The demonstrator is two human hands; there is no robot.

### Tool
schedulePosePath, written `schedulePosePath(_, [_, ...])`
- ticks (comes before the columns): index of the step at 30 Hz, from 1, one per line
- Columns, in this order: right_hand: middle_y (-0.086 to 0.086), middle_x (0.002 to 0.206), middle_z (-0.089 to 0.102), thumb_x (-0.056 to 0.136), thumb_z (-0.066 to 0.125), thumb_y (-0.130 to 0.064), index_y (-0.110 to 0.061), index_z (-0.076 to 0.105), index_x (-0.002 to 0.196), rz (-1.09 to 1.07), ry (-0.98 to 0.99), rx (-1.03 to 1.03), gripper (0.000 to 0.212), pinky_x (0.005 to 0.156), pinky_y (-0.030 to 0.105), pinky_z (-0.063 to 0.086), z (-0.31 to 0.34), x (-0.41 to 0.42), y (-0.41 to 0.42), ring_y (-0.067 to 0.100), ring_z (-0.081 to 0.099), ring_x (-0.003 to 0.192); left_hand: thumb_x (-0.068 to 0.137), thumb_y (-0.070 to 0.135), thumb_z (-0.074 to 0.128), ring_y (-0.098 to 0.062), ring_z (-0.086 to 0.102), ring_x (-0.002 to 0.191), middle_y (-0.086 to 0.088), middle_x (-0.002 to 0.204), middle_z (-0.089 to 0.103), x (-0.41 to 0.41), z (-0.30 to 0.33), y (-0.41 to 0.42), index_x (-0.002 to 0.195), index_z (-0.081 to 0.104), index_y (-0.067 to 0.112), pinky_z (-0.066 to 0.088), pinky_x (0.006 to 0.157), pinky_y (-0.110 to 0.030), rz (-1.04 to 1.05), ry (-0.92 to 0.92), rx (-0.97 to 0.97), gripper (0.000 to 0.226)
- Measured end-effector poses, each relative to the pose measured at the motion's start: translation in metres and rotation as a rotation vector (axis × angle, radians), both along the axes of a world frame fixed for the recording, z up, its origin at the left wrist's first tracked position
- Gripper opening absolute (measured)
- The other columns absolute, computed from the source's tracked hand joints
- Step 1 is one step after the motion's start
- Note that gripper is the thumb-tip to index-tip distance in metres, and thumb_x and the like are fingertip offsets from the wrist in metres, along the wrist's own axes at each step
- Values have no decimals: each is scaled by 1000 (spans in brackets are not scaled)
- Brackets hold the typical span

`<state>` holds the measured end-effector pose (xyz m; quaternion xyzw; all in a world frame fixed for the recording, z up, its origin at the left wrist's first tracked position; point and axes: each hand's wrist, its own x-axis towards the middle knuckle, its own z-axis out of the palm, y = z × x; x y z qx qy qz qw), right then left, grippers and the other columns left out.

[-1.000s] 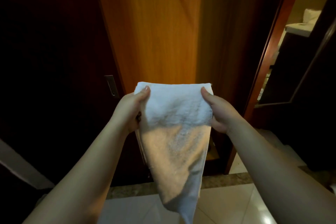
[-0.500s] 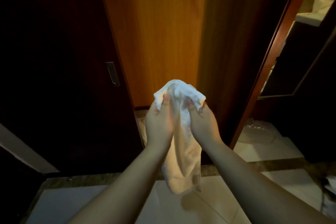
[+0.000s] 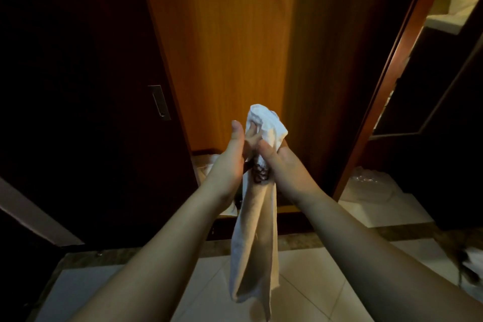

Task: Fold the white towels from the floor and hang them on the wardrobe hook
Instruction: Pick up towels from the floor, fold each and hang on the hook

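Nearest the camera, two bare forearms are stretched forward over a pale tiled floor [image 3: 308, 293] that is bordered by a darker stone strip. Between the forearms a white towel [image 3: 257, 238] is held in the air, gathered into a narrow, folded length whose lower end hangs free just above the tiles. The upper end of the towel is bunched into a small white crest that stands above the fingers.

The left hand [image 3: 231, 157] is set against the left side of the bunched top, with the thumb raised straight and the fingers bent in onto the cloth. The right hand [image 3: 283, 162] is clamped on the towel from the right, its thumb laid across the front of the fabric and its fingers wrapped behind. The two hands are held close together, with the towel pinched between them.

Behind the hands, a lit, orange-brown wooden wardrobe panel [image 3: 224, 42] is seen upright. To its left a dark sliding door [image 3: 86, 86] with a recessed metal handle [image 3: 159, 102] is seen. At the foot of the panel, something pale lies low on the floor, partly hidden by the left wrist. At the far right, crumpled clear plastic [image 3: 371, 185] lies on the floor beside a reddish door frame [image 3: 392, 65].
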<state>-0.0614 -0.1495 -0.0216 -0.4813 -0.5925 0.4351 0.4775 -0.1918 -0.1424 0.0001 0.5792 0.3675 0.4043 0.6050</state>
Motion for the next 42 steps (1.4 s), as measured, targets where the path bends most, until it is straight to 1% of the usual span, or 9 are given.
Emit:
schedulePosePath(3, [2, 88, 72, 87, 42, -71, -36, 62, 98, -143, -66, 27, 41, 59, 6, 47, 3, 1, 0, -3, 67, 79, 82, 76, 15, 15, 61, 94, 31, 97, 68, -3, 0, 2, 140, 54, 31, 49, 76, -4, 1, 26, 3, 82])
schedulePosePath(7, [15, 90, 73, 84, 36, -75, -19, 70, 97, -176, -122, 39, 67, 82, 45, 57, 24, 12, 3, 27, 72, 83, 88, 75, 31, -11, 57, 124, 22, 115, 70, -11, 3, 11, 114, 74, 32, 43, 105, -41, 176, -1, 76, 66])
schedulePosePath(9, [16, 91, 73, 90, 41, -70, -16, 69, 102, -172, -183, 96, 63, 87, 56, 54, 37, 20, 8, 32, 71, 86, 85, 63, 53, -8, 61, 116, 9, 119, 70, -16, 6, 23, 115, 71, 27, 47, 98, -34, 424, 45, 217, 51])
schedulePosePath(12, [4, 107, 75, 94, 55, -60, -30, 63, 120, -90, -173, 178, 41, 96, 53, 53, 51, 29, 18, 22, 72, 101, 69, 66, 72, -6, 57, 122, 6, 132, 61, -27, 13, 41, 131, 54, 26, 49, 94, -17, 363, 53, 280, 75])
schedulePosePath(17, [-11, 109, 76, 72, 61, -84, -55, 70, 103, 6, -65, 221, 43, 97, 43, 55, 77, 32, 26, 12, 72, 104, 65, 56, 86, -28, 67, 115, -8, 122, 72, -29, 24, 55, 115, 73, 22, 53, 93, -39, -40, 5, 178, 62])
schedulePosePath(22, [7, 115, 75, 69, 66, -82, -29, 70, 118, 69, 126, 174, 73, 100, 51, 53, 89, 45, 44, 26, 71, 110, 65, 46, 90, -30, 68, 113, -12, 119, 72, -10, 40, 56, 108, 78, 18, 56, 91, -38, -98, -101, 101, 53])
schedulePosePath(27, [13, 142, 59, 72, 50, -90, -23, 52, 145, 237, 529, -168, 99, 111, 55, 41, 60, 73, 64, 33, 56, 131, 79, 34, 80, -30, 72, 102, -12, 109, 75, 4, 64, 55, 99, 79, 18, 60, 81, -39, -56, -183, 24, 26])
schedulePosePath(32, [3, 131, 68, 89, 41, -79, -37, 74, 117, 120, 414, -348, 60, 94, 42, 55, -22, 60, 64, 23, 66, 120, 90, 24, 70, -28, 75, 93, -11, 100, 77, 10, 88, 61, 109, 67, 9, 61, 66, -38, 82, -233, -107, 25])
schedulePosePath(42, [-7, 141, 61, 73, 51, -90, -40, 70, 122, 165, 487, -288, 73, 105, 37, 38, -47, 40, 40, 12, 53, 133, 92, 23, 70, -29, 76, 86, -10, 97, 78, -12, 103, 88, 117, 64, 8, 62, 63, -43, 332, -194, -179, 30])
